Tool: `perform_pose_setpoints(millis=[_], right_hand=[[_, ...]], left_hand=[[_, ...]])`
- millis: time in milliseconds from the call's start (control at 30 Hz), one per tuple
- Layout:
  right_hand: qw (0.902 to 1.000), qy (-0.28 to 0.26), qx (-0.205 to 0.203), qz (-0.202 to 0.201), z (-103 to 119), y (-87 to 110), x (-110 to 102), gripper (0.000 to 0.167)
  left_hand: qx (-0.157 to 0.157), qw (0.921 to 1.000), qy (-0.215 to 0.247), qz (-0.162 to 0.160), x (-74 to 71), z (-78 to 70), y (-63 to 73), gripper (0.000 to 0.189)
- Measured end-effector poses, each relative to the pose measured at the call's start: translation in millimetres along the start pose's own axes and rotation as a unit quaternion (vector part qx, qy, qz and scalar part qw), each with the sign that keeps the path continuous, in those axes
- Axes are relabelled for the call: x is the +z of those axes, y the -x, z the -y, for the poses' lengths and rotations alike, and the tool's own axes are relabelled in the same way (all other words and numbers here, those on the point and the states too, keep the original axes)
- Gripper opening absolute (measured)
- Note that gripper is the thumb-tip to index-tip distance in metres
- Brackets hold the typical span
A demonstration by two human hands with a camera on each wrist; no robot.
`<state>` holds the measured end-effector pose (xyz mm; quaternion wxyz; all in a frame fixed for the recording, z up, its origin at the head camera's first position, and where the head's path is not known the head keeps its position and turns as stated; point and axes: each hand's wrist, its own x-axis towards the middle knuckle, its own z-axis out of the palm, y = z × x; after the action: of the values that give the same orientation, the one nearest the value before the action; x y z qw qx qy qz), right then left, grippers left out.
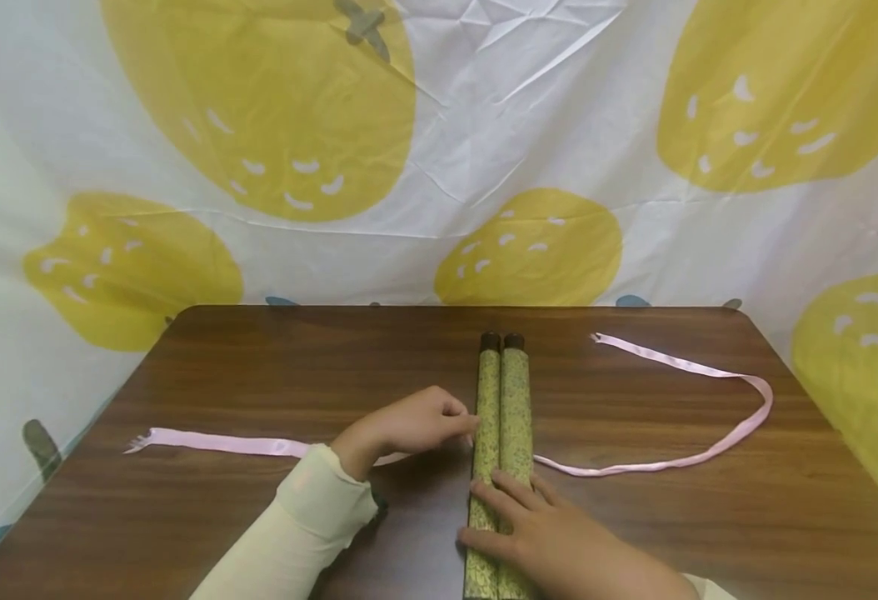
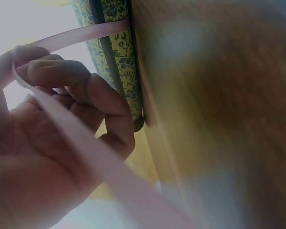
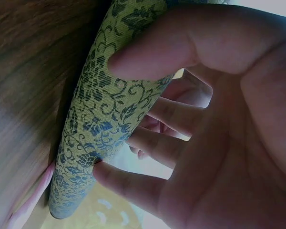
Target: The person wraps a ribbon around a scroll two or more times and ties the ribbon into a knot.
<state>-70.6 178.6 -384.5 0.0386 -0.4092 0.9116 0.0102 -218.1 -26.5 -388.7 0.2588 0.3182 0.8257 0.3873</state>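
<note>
A scroll (image 1: 515,400), rolled into two side-by-side rolls of green-gold patterned fabric with dark end knobs, lies lengthwise on the table. A pink ribbon (image 1: 217,441) passes beneath it, coming out on both sides. Left of the scroll, my left hand (image 1: 412,423) pinches the ribbon between thumb and index finger; in the left wrist view the ribbon (image 2: 69,126) trails across the palm. My right hand (image 1: 551,533) rests across the near part of both rolls, fingers spread. Up close in the right wrist view, the thumb and fingertips press on the floral fabric (image 3: 93,126).
The brown wooden table (image 1: 319,358) has its far edge against a white curtain (image 1: 439,167) printed with yellow fruit. To the right, the ribbon's other end (image 1: 754,408) curves over the tabletop and back toward the far edge.
</note>
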Motion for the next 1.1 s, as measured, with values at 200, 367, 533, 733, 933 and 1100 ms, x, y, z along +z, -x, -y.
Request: perform_pose_setpoints(millis=[200, 367, 533, 733, 933, 1100], right_hand=[[0.9999, 0.005, -0.009, -0.008, 0.1, -0.4, 0.8, 0.069], [0.9997, 0.01, -0.015, -0.015, 0.2, -0.1, 1.5, 0.069], [0.9999, -0.007, -0.009, -0.005, 1.0, 0.2, -0.2, 0.068], [0.9999, -0.016, -0.005, 0.003, 0.7, -0.7, -1.2, 0.072], [0.9999, -0.006, -0.012, -0.008, 0.3, -0.9, 0.1, 0.071], [0.9999, -0.002, -0.01, 0.001, -0.4, -1.7, 0.7, 0.075]], left_hand=[[-0.014, 0.9962, 0.085, 0.009, 1.6, -1.9, 1.1, 0.045], [-0.008, 0.9881, 0.151, 0.026, 3.9, -3.5, 1.8, 0.043], [0.01, 0.9828, 0.179, 0.045, 4.9, -4.2, 0.6, 0.04], [0.03, 0.9886, 0.147, 0.018, 4.2, -6.2, -1.2, 0.029], [0.056, 0.9918, 0.111, -0.03, 5.6, -8.8, -3.7, 0.027], [0.072, 0.989, 0.118, -0.052, 8.4, -9.3, -6.7, 0.028]])
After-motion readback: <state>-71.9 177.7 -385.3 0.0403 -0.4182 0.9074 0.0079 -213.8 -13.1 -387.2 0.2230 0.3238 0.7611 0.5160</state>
